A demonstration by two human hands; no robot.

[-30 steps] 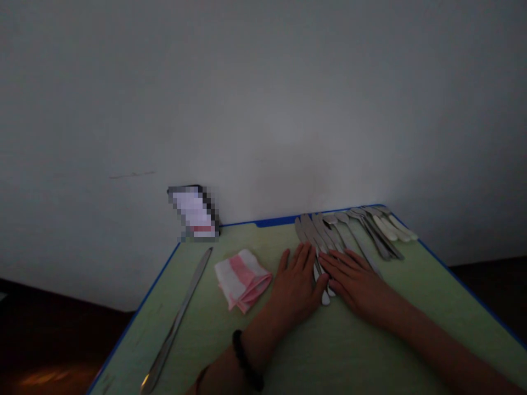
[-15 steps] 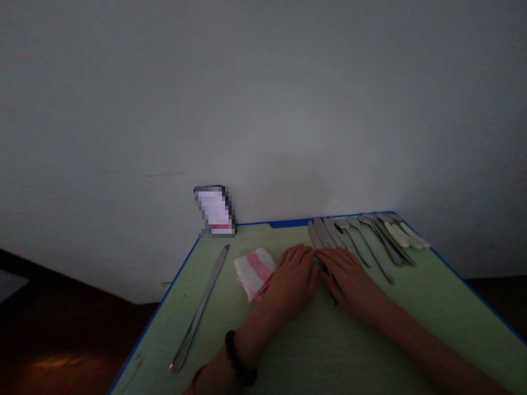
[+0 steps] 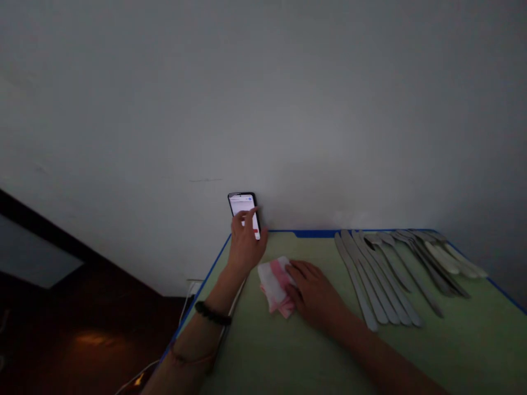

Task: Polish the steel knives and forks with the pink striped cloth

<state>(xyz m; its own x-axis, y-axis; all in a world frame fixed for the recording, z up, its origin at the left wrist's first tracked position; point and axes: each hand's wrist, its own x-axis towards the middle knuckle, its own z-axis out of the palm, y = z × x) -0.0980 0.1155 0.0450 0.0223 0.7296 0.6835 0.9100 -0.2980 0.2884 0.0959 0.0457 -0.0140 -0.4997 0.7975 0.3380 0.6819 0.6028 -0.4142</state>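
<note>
My left hand point(image 3: 246, 247) reaches to the smartphone point(image 3: 240, 205), which leans against the wall at the table's back left. Its fingers are apart and stretched over the lit screen; whether a fingertip touches it I cannot tell. My right hand point(image 3: 315, 293) lies with extended fingers over the right edge of a folded white and pink cloth point(image 3: 269, 280). Beneath my left forearm a table knife point(image 3: 236, 299) is mostly hidden. Right of my right hand lies a row of several table knives point(image 3: 364, 285).
Spoons point(image 3: 411, 274), dark-looking cutlery point(image 3: 438, 274) and white-handled pieces point(image 3: 461, 263) lie farther right. The green table point(image 3: 284, 356) has a blue edge and meets the wall point(image 3: 329, 109) at the back. A white cable point(image 3: 140, 376) hangs at the left.
My hands have parted from the knife row. The left has gone to the phone, the right onto the cloth. The knives now lie uncovered, and the view has shifted left.
</note>
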